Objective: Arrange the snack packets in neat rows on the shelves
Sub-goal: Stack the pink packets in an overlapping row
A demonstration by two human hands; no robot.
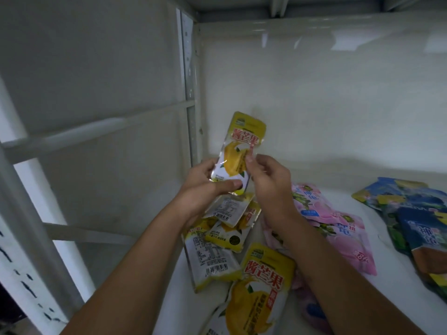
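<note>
I hold a yellow mango snack packet [244, 143] upright above the white shelf [321, 177], near its back left corner. My left hand [205, 187] grips its lower end, thumb across the front. My right hand [266, 175] pinches its right edge with thumb and fingers. Below my hands lies a loose heap of more yellow packets [212, 257], some face down with barcodes showing. Another yellow packet [261, 286] lies face up at the front.
Pink packets [338, 228] lie in a pile right of my right forearm. Blue packets [411, 213] overlap at the shelf's right side. A perforated metal upright [191, 93] stands at the left corner. The shelf above [290, 8] is close overhead.
</note>
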